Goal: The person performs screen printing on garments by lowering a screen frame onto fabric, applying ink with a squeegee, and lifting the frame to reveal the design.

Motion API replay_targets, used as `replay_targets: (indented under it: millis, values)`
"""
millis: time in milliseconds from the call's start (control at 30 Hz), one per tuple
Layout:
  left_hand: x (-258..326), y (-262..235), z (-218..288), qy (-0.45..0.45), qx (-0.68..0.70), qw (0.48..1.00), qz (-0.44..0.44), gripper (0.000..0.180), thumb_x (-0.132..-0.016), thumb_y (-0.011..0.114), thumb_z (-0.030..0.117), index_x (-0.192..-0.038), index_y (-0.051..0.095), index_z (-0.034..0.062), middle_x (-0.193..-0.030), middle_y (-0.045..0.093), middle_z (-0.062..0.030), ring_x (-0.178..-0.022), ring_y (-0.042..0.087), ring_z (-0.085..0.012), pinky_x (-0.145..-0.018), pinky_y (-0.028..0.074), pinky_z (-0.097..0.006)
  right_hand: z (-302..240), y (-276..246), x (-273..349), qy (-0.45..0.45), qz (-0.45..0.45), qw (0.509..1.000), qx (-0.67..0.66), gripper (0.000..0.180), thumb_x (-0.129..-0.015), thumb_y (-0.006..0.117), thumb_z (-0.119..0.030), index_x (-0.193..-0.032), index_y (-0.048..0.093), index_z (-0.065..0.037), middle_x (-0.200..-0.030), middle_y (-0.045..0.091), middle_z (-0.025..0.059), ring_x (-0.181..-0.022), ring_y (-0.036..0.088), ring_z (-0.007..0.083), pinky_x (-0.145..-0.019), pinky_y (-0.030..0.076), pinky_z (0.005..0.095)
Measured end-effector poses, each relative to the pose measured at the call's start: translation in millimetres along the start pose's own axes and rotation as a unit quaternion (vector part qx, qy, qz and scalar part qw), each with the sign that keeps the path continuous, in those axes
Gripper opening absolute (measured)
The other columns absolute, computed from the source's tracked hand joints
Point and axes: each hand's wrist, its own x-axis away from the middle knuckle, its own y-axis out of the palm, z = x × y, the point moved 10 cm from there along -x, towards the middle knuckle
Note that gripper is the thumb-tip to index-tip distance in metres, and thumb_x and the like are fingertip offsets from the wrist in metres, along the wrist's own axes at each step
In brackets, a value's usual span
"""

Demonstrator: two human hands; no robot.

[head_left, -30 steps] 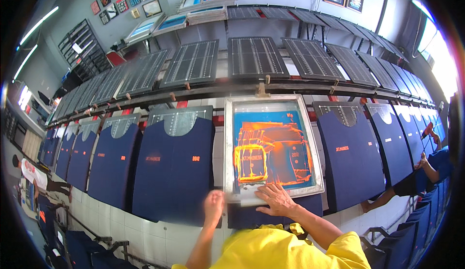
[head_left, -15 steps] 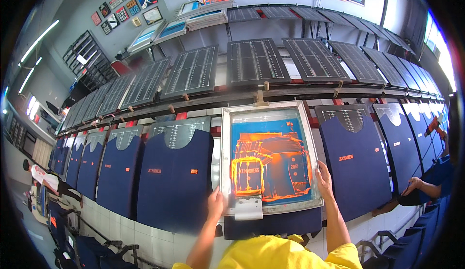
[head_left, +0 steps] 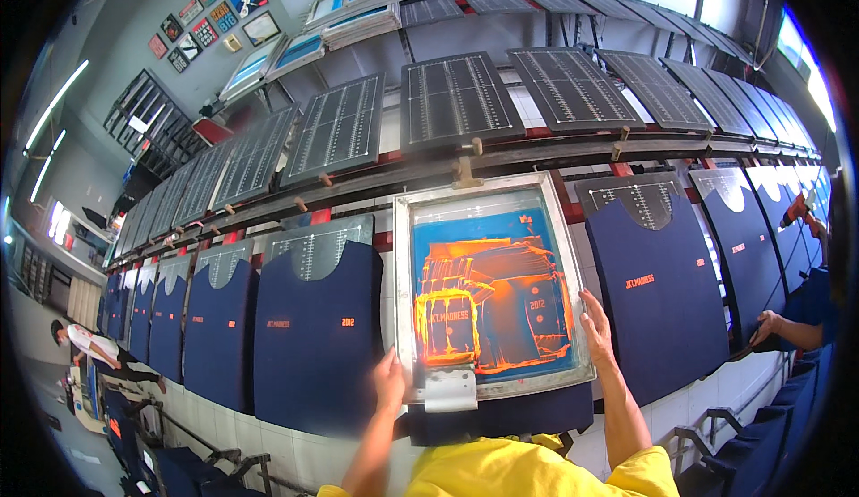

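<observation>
Aluminium-framed printing screen [head_left: 490, 282], mesh blue with orange ink, lies flat on a navy garment [head_left: 501, 412]; left hand [head_left: 390, 379] grips its lower left edge, right hand [head_left: 597, 327] rests open, fingers spread, on its right edge. Squeegee [head_left: 450, 388] sits at the screen's near edge between the hands. Navy shirts on pallets [head_left: 315, 336] flank the screen left and right; raised black platens [head_left: 456, 99] stand behind it.

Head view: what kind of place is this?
Most likely a screen-printing shop. A framed screen with orange ink lies on a navy shirt, more shirts lie in a long row, and both hands hold the frame's sides.
</observation>
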Motion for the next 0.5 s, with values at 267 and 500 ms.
replay_targets:
  millis: [267, 500]
  values:
    - [5, 2, 33, 0.049, -0.076, 0.996, 0.012, 0.039, -0.104, 0.047, 0.012, -0.134, 0.054, -0.0112, -0.131, 0.062, -0.0248, -0.124, 0.059, -0.0268, -0.106, 0.042, -0.033, -29, 13, 2, -0.077, 0.069, 0.958, 0.269, 0.053, -0.092, 0.067, -0.022, -0.138, 0.052, -0.001, -0.149, 0.044, 0.0258, -0.142, 0.039, 0.0405, -0.114, 0.036, 0.0457]
    - [74, -35, 59, 0.076, 0.020, 0.996, 0.050, 0.032, -0.104, 0.046, 0.016, -0.123, 0.060, -0.0062, -0.112, 0.068, -0.0161, -0.103, 0.064, -0.0198, -0.089, 0.048, -0.030, -106, 196, 107, -0.202, -0.225, 0.858, 0.416, 0.070, -0.076, 0.083, -0.031, -0.136, 0.055, -0.008, -0.146, 0.050, 0.0148, -0.133, 0.048, 0.0349, -0.110, 0.038, 0.0514]
